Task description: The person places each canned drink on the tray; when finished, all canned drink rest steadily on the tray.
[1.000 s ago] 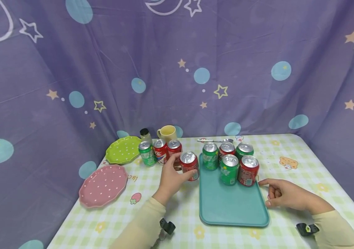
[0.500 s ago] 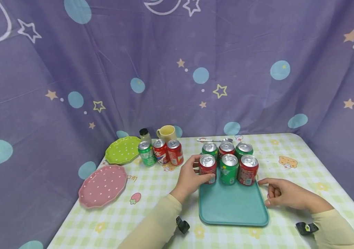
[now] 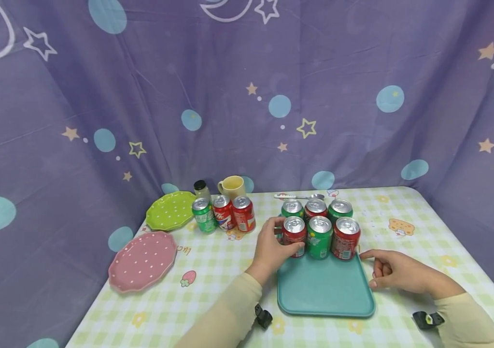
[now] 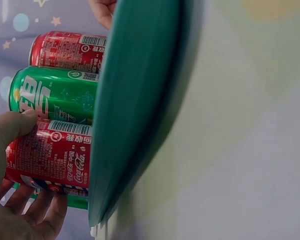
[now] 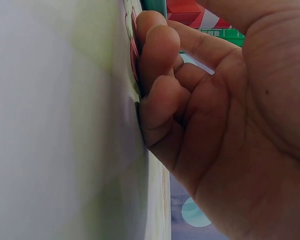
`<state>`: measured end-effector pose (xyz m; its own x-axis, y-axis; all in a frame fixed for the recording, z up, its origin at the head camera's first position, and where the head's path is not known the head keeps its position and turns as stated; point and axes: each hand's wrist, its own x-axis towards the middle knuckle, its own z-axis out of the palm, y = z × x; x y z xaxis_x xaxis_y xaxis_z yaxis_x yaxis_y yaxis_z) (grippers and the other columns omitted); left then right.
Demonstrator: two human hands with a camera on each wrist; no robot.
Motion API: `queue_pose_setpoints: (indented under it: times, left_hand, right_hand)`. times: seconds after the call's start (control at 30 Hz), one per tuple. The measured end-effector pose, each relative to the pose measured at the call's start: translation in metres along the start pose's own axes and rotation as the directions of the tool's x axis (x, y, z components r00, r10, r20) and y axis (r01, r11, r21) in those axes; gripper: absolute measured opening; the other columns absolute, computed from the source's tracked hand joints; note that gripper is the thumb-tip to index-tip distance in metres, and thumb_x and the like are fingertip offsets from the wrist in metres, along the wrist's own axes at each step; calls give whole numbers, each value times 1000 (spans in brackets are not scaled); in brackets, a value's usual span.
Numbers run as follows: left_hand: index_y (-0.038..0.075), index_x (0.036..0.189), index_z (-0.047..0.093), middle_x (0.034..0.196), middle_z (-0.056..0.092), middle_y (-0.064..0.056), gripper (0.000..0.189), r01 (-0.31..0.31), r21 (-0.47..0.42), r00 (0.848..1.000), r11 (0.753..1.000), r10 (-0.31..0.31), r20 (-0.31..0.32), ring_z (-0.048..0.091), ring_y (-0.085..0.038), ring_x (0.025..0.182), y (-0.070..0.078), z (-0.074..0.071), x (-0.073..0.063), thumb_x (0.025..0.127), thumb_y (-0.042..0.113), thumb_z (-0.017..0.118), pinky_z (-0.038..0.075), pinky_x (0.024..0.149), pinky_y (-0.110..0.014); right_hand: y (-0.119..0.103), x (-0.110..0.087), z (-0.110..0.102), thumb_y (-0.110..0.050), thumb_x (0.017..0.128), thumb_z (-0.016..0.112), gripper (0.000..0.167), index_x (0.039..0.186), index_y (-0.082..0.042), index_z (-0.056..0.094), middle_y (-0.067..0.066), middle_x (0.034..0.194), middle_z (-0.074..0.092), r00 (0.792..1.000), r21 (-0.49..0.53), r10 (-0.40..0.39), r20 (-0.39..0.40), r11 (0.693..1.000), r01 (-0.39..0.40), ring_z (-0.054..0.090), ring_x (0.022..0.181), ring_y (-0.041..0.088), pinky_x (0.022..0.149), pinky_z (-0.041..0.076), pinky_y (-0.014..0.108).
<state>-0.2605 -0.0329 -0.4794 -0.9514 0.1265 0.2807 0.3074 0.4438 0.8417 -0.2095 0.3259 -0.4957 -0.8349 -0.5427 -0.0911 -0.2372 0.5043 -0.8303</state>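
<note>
My left hand [image 3: 271, 249] grips a red Coca-Cola can [image 4: 52, 152], thumb on one side and fingers curled round the other. This can stands upright at the left end of the front row on a teal tray [image 3: 325, 290]. Beside it are a green soda can [image 3: 318, 241] and another red can [image 3: 345, 241]. Behind them stands a back row of a green can [image 3: 292, 208], a red can [image 3: 316, 208] and another green can [image 3: 340, 208]. My right hand [image 3: 403, 273] rests at the tray's right edge, index finger and thumb against it, other fingers bent.
At the back left stand a green can [image 3: 204, 217], two red cans, a yellow mug [image 3: 232, 186] and a black-lidded jar [image 3: 201, 188]. A green plate [image 3: 170, 211] and a pink plate [image 3: 142, 261] lie on the left. A spoon [image 3: 299, 196] lies behind the tray.
My left hand has carried the red can rightward from beside the tray onto it, up against the front green can. My right hand has stayed at the tray's edge.
</note>
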Motion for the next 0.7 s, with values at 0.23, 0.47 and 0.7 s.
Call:
queue_pose_setpoints:
  times: [0.23,0.47,0.7]
  left_hand:
    - [16,136,55,126,60,-1,70,1,-43,1000,999,-1,-3,61,-21,115,2,1,-1,79,26,95,58,95,-38]
    - [16,140,53,129,60,1,77,-18,9,1000,1000,18,16,60,-20,119,0,-3,0,78,32,95,57,98,-41]
    - [14,143,53,134,61,-5,67,-156,-136,987,978,160,16,60,-31,125,9,-43,12,88,35,87,51,104,-55]
  right_hand:
    - [3,0,-1,-19,90,84,69,145,7,51,5,87,61,1000,-3,-6,-1,1000,6,53,66,8,56,47,25]
    - [3,0,-1,-19,90,84,69,145,8,50,6,88,61,1000,7,-13,4,1000,13,53,66,8,57,47,25]
    - [3,0,0,-19,90,84,69,144,8,51,5,87,61,1000,8,-15,0,1000,15,52,66,8,57,47,25]
